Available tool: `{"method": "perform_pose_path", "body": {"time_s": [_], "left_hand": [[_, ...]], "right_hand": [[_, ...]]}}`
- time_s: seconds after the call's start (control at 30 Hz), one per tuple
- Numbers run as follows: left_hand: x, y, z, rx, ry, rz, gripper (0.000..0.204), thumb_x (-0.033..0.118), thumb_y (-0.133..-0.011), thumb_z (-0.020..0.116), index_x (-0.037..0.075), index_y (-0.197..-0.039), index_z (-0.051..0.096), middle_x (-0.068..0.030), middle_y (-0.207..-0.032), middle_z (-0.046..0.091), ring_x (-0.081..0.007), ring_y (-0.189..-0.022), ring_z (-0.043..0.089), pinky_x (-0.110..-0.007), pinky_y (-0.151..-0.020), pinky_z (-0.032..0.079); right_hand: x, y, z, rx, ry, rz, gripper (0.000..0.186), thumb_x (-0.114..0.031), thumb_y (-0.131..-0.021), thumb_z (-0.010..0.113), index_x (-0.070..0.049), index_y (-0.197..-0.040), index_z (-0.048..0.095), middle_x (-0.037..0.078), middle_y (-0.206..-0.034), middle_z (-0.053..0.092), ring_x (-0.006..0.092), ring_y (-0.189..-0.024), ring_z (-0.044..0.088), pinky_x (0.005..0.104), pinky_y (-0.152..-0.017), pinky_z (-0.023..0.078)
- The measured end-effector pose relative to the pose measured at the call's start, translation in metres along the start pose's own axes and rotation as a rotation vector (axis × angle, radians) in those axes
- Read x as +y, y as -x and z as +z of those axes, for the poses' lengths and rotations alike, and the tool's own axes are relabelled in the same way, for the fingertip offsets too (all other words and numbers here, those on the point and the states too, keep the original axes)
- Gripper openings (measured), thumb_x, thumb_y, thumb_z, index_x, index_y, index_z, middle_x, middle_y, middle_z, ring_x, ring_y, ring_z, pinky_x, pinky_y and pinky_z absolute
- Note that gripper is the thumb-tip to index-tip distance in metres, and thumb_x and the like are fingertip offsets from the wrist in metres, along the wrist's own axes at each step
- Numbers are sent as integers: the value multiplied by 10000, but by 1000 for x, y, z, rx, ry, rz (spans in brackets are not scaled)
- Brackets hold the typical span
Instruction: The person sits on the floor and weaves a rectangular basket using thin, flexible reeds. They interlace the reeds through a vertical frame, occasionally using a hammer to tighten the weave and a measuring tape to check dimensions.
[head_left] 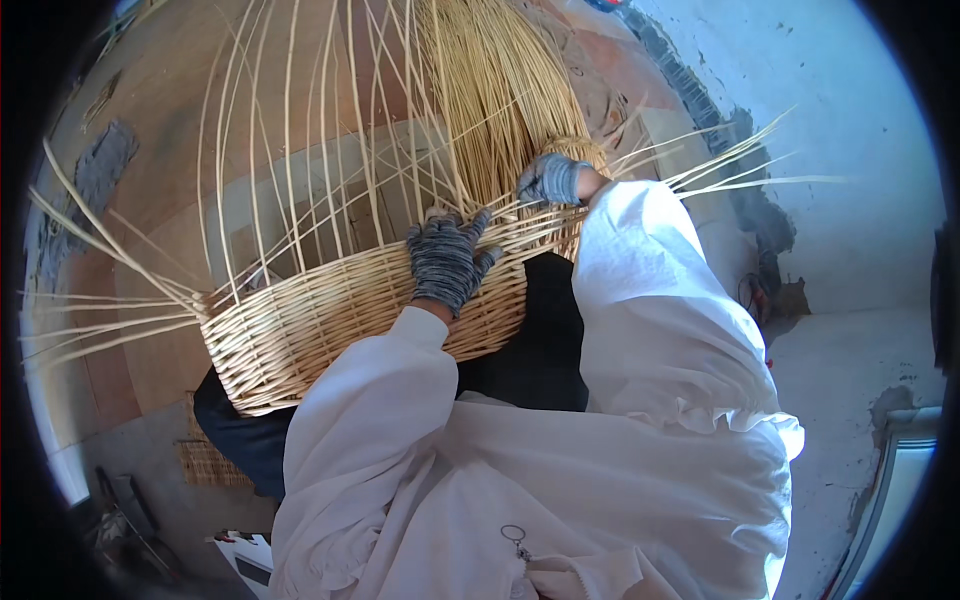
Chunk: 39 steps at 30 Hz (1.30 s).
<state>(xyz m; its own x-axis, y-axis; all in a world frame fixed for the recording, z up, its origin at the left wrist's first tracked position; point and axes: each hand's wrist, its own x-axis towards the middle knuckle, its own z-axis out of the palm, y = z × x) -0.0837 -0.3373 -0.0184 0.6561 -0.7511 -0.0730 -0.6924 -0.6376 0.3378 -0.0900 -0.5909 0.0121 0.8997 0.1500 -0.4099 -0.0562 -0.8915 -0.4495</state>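
A half-woven wicker basket (330,315) rests on its side across my lap, its tall willow stakes (290,130) pointing away from me. My left hand (447,258), in a grey striped glove, lies over the top edge of the weave with its fingers spread. Farther right, my right hand (553,180), gloved alike, has its fingers curled at the woven edge near the basket's right end. They look closed round a willow rod, whose part inside the grip is hidden. Loose rod ends (725,160) stick out beyond that hand, and others (110,270) fan out at the left corner.
A large bundle of willow rods (490,90) lies on the floor just beyond the basket. A rough plastered wall (840,230) runs along the right side. Wicker pieces (212,462) and a white-and-black object (245,555) sit at the lower left.
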Motion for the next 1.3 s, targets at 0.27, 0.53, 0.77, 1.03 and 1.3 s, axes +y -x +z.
{"method": "perform_pose_path", "body": {"time_s": [0.27,0.53,0.77,1.03,1.3], "left_hand": [[23,-2,4,36,-17,-84,698,655,-697,574,257,-1265,495,-143,-1100,543,-290,-1124,454,-573,-1040,132],[26,7,15,212,-25,18,659,626,-713,564,237,-1243,518,-138,-1081,529,-291,-1092,464,-578,-1050,94],[19,3,16,68,-14,-70,769,707,-709,493,227,-1309,453,-188,-1393,308,-307,-1218,393,-565,-1072,-1],[19,6,20,305,-9,-25,702,611,-667,614,205,-1229,505,-136,-1050,515,-302,-1101,460,-544,-1066,107],[29,2,24,155,-286,-91,879,681,-630,567,191,-1339,392,-184,-1238,446,-350,-1186,383,-567,-1061,83]], "right_hand": [[19,7,32,-191,-68,-70,208,-123,-738,646,-114,-940,695,65,-838,680,178,-719,637,292,-661,501],[36,13,39,406,107,-309,264,-105,-785,603,-143,-1042,651,97,-1001,646,271,-863,616,338,-757,491],[-24,57,35,411,340,-235,239,-92,-703,609,-118,-932,673,90,-837,607,269,-766,595,343,-680,494],[-64,79,12,421,482,-270,290,-170,-674,631,-63,-942,655,164,-1059,584,315,-996,545,390,-863,437],[-68,56,89,778,239,148,292,-150,-754,579,-61,-1032,591,123,-812,627,270,-708,621,341,-644,486]]}}
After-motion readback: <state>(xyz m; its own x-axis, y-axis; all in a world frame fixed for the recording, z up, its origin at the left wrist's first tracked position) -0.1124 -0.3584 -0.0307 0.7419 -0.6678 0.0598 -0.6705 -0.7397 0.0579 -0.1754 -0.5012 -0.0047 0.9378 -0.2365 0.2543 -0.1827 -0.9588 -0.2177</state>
